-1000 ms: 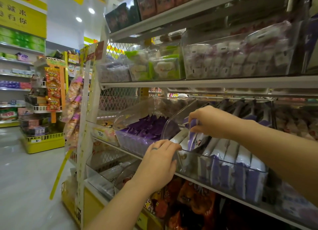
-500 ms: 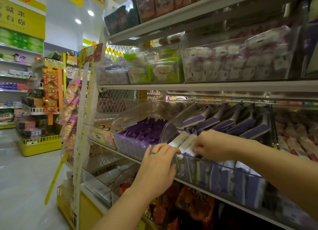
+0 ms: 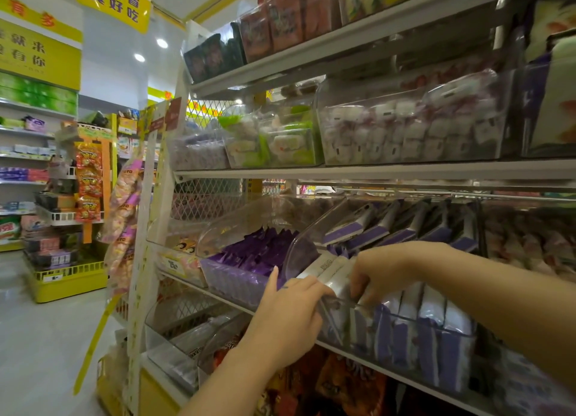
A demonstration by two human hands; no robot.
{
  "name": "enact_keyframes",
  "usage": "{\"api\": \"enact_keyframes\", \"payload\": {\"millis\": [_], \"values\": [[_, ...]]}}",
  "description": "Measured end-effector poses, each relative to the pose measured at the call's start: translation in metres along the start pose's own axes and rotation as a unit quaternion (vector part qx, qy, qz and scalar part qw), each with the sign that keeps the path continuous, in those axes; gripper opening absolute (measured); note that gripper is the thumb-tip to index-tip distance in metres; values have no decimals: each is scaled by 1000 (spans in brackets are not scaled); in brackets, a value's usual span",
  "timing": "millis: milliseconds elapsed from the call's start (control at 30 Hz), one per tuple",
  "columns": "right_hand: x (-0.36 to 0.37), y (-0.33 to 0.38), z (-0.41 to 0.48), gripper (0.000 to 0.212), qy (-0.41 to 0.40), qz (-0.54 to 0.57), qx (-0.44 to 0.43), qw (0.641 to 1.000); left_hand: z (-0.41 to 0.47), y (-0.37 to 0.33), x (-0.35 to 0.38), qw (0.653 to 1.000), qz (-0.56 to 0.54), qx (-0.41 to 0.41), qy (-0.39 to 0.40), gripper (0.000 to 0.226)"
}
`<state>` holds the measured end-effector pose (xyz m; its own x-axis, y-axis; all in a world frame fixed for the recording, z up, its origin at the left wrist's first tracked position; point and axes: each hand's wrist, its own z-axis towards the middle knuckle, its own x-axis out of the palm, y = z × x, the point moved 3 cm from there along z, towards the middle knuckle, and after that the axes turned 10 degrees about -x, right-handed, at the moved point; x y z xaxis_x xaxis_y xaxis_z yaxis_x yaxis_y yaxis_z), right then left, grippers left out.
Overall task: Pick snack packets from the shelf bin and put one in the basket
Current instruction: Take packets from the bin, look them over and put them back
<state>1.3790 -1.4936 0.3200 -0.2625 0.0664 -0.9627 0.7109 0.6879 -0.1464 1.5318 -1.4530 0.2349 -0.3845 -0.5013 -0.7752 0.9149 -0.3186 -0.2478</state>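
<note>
1. In the last second the right hand [image 3: 380, 272] has dropped from the raised rear packets to the front row. The left hand [image 3: 290, 319] hasn't moved off the rim.
2. Left hand: fingers curled over the front rim of the clear shelf bin [image 3: 405, 317] at its left corner, thumb pointing to 12 o'clock.
3. Right hand: fingers and thumb curled down onto the tops of the white-and-purple snack packets [image 3: 431, 306], pinching them at the row's left end.
4. Packets all sit in the bin, 4 o'clock in view — front row upright against the front wall, rear rows leaning back at 1 o'clock of the right hand.
5. Bin of purple wrappers [image 3: 258, 253] sits just beside, at 10 o'clock of the left hand. Tub of white sweets [image 3: 405, 129] is on the shelf above, at 12.
</note>
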Motion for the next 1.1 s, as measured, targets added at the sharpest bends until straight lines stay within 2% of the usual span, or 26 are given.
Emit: {"api": "enact_keyframes", "payload": {"millis": [67, 133, 233, 333, 400, 500, 600, 733, 800, 867, 933, 1000, 1067, 1100], "values": [[1, 1, 2, 19, 9, 3, -9, 1000, -1, 2, -2, 1000, 2, -2, 6, 38], [0, 3, 3, 9, 20, 9, -18, 1000, -2, 2, -2, 1000, -6, -6, 9, 39], [-1, 7, 6, 34, 20, -12, -20, 1000, -3, 3, 0, 1000, -8, -16, 15, 40], [0, 9, 3, 28, -9, 0, -31, 999, -3, 2, 0, 999, -16, -22, 25, 39], [-6, 8, -4, 14, -54, 4, -29, 998, -3, 3, 0, 999, -21, -23, 31, 39], [-23, 4, -17, 24, -124, 10, -20, 992, -3, 3, 0, 999, -22, -25, 39, 40], [-41, -2, -36, 17, -196, 59, -24, 978, -3, 0, -2, 998, -34, -34, 49, 42], [-60, -2, -65, 15, -305, 190, -27, 933, -1, -3, -8, 988, -118, -65, 73, 46], [-63, 7, -75, 16, -361, 214, -40, 907, -1, -3, -15, 973, -199, -98, 60, 40], [-60, 25, -82, 15, -426, 189, -66, 883, -3, -3, -26, 947, -286, -147, 17, 31], [-50, 47, -86, 16, -481, 168, -112, 853, -5, -2, -35, 890, -406, -206, -1, 33], [-38, 70, -89, 18, -499, 177, -161, 833, -16, -3, -39, 791, -558, -246, 55, 41], [-25, 91, -90, 22, -497, 174, -198, 827, -31, 1, -44, 696, -656, -267, 115, 57], [-19, 100, -88, 22, -492, 164, -212, 828, -40, 7, -46, 660, -690, -269, 125, 64]]}}
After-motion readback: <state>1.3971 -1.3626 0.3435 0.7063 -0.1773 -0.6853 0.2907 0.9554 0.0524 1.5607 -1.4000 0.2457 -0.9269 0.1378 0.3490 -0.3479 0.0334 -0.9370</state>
